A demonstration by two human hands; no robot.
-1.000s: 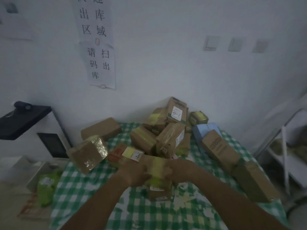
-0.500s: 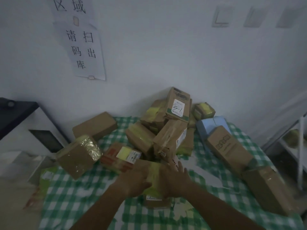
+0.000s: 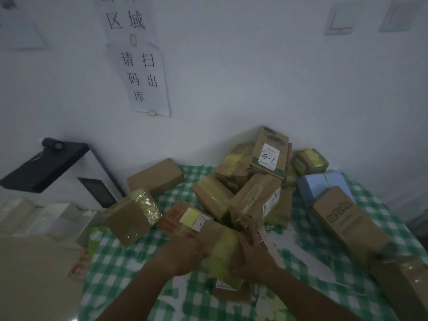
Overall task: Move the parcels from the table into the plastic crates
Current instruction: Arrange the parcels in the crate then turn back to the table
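Both hands clamped on the yellow-taped parcel (image 3: 222,253): left hand (image 3: 185,256) and right hand (image 3: 252,262) have slid from its ends up onto its flanks. Parcel remains low over the counter (image 3: 143,262), just in front of the parcel pile (image 3: 252,193). Grip looks set, so lift is probably next; no crate visible.

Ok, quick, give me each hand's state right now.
Left hand: grips the left side of the yellow-taped parcel.
Right hand: grips the right side of the same parcel.
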